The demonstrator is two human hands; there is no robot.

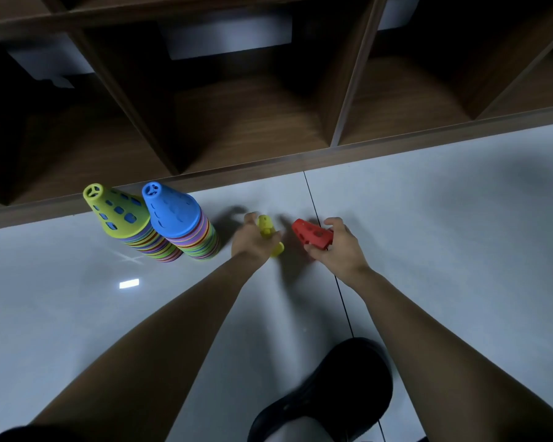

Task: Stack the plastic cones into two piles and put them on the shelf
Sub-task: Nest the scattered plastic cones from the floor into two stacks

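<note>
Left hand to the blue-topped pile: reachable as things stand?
Probably yes: the blue-topped pile stands just left of the left hand, only bare floor between them. The hand grips a yellow cone, though, so it isn't free to grasp.

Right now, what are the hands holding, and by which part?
The left hand grips a yellow plastic cone round its middle; the right hand grips a red plastic cone at its wide end.
</note>
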